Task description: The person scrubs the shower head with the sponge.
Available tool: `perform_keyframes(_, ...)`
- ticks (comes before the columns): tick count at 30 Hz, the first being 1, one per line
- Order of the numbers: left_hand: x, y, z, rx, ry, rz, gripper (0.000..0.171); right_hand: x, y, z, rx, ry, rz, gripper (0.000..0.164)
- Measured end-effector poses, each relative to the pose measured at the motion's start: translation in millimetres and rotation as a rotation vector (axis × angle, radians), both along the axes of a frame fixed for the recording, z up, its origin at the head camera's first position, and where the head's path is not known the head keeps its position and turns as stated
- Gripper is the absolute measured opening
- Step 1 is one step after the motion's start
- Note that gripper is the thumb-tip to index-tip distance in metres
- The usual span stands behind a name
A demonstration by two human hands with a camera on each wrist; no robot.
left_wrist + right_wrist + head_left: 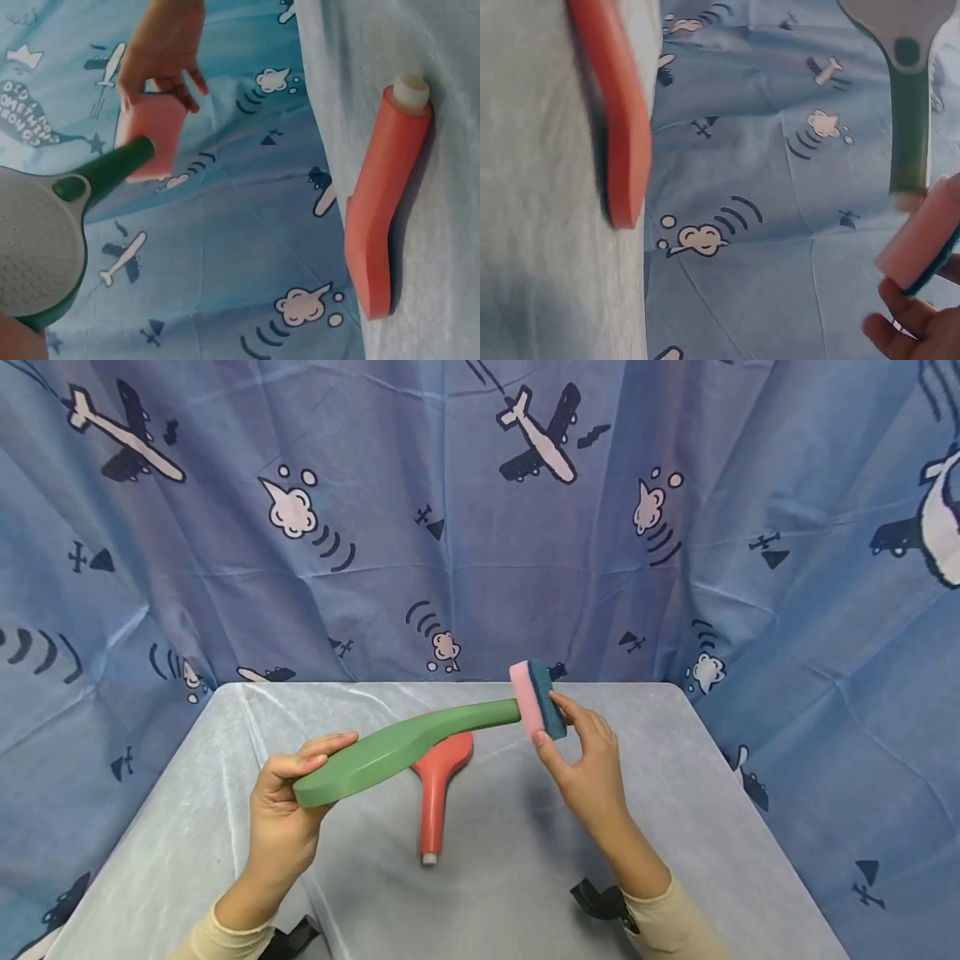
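My left hand grips a green shower head by its wide end, raised over the table. Its pale perforated face shows in the left wrist view. The handle points right, its end right at the pink side of a sponge. Between thumb and fingertips, my right hand pinches this pink and teal sponge, which stands on edge across the handle's end. Below lies a red shower head on the table, its handle toward me with a white tip; the green one partly hides its head.
The table has a pale grey cover. Behind it and at both sides hangs a blue curtain printed with airplanes and clouds. Black wrist mounts sit at both sleeves.
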State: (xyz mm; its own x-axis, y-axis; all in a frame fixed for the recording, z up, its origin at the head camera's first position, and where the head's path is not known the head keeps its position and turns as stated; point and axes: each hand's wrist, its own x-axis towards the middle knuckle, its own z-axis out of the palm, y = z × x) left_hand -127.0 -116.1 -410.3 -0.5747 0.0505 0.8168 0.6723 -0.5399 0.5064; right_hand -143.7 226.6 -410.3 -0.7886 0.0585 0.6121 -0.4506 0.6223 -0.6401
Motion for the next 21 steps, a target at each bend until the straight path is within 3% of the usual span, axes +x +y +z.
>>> perform_keyframes(3,-1.6,-3.2,-0.6,0.078,-0.072,-0.078,0.036,0.7,4.8,3.2,-0.166,-0.13,0.104,0.052)
perform_keyframes(6,-4.8,-4.4,-1.0,0.129,-0.13,-0.109,0.041,1.9,4.6,6.8,-0.324,-0.223,0.217,0.048)
perform_keyframes(9,-7.6,-4.4,-2.8,0.135,-0.207,-0.052,0.043,2.1,2.4,8.3,-0.453,-0.256,0.284,0.045)
perform_keyframes(13,-7.7,-3.5,-6.0,0.062,-0.37,0.092,0.042,3.8,-1.0,7.2,-0.53,-0.229,0.312,0.043)
perform_keyframes(15,-7.9,-4.2,-6.5,0.009,-0.436,0.098,0.042,4.5,-2.2,5.7,-0.542,-0.221,0.315,0.043)
perform_keyframes(17,-8.2,-5.9,-6.1,-0.035,-0.462,0.042,0.043,4.6,-3.1,4.6,-0.549,-0.217,0.313,0.043)
perform_keyframes(21,-8.6,-11.9,-4.2,-0.044,-0.438,-0.189,0.043,2.6,-3.1,2.3,-0.564,-0.212,0.296,0.042)
